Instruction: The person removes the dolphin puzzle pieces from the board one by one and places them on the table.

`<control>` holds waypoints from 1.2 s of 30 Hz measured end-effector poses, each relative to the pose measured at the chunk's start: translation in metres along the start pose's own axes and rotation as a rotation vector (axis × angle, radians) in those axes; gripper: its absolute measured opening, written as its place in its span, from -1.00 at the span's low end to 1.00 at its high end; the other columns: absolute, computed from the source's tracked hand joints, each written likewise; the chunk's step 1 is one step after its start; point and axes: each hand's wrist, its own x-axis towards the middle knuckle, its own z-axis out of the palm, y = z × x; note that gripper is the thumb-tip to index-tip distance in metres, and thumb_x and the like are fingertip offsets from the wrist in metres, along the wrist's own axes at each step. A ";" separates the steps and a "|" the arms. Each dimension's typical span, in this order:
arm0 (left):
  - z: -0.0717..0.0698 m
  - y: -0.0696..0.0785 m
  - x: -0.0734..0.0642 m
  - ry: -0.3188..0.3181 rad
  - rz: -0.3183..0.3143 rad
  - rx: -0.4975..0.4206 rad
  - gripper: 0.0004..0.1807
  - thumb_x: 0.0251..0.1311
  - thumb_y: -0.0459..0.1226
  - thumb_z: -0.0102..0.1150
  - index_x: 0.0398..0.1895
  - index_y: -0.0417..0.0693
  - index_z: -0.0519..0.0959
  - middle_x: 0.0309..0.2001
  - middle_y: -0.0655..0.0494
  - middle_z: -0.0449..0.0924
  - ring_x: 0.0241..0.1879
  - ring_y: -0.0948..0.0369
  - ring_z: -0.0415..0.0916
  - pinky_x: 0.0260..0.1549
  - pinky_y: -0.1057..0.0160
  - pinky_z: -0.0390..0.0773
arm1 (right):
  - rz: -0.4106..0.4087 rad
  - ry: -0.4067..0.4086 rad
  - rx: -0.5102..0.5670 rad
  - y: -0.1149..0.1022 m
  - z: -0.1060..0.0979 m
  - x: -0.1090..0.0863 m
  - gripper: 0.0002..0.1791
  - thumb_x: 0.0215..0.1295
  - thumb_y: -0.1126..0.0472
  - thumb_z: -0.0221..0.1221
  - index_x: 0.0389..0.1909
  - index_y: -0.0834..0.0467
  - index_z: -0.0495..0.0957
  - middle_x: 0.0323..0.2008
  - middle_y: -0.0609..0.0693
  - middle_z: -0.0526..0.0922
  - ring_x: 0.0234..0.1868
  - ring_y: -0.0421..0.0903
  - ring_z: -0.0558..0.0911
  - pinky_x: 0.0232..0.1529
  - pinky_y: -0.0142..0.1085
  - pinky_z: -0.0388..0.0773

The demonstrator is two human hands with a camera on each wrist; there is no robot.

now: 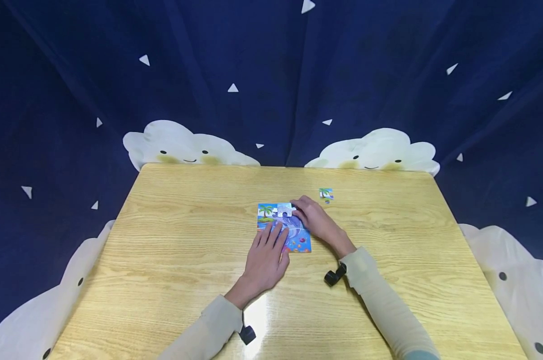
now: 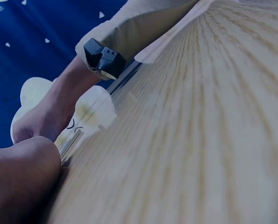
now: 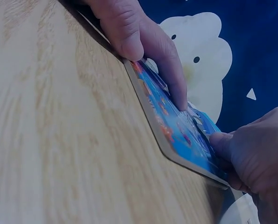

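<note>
2 beige sleeves (image 1: 386, 305); left hand (image 1: 265, 257), fingers straight, on picture-filled puzzle board (image 1: 305, 246); right hand (image 1: 316, 220), fingers bent, at edge, hold unclear

This looks like a curtained-off spot, a child's play corner or small filming booth; which of the 2 cannot be told. Navy cloth (image 1: 199, 45) with white triangles (image 1: 232, 88) hangs behind the far edge of a wooden table (image 1: 176, 235). A smiling cloud (image 1: 183, 145) shows by the surface's far left corner, another cloud (image 1: 379, 150) by its far right. 2 black devices (image 1: 332, 278) sit at sleeve cuffs (image 1: 221, 310), and a picture puzzle (image 1: 303, 245) lies on the surface.
</note>
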 end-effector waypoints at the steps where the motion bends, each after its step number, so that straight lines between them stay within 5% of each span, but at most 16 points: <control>1: 0.000 0.000 0.000 -0.003 -0.001 -0.001 -0.37 0.56 -0.06 -0.25 0.60 -0.09 0.28 0.60 -0.09 0.19 0.62 -0.11 0.01 0.54 -0.12 0.06 | 0.009 0.003 0.007 0.000 0.000 0.000 -0.67 0.54 0.29 0.17 0.20 0.35 0.62 -0.10 0.14 0.66 -0.14 -0.02 0.64 -0.04 -0.09 0.64; 21: -0.002 0.001 0.001 -0.075 -0.020 0.018 -0.35 0.58 -0.05 -0.28 0.64 -0.05 0.20 0.64 -0.05 0.11 0.64 -0.08 -0.06 0.57 -0.08 0.00 | 0.048 0.060 0.078 0.009 -0.001 -0.011 -0.76 0.51 0.29 0.22 0.05 0.28 0.73 -0.12 0.10 0.61 -0.12 0.00 0.62 -0.03 -0.10 0.61; 36: 0.001 0.001 0.000 -0.033 -0.010 0.024 -0.36 0.56 -0.05 -0.25 0.62 -0.06 0.25 0.63 -0.05 0.14 0.63 -0.10 -0.02 0.55 -0.09 0.03 | 0.043 0.100 0.137 0.019 -0.005 -0.018 -0.79 0.48 0.29 0.25 0.01 0.27 0.74 -0.16 0.08 0.67 -0.13 -0.01 0.65 -0.05 -0.06 0.61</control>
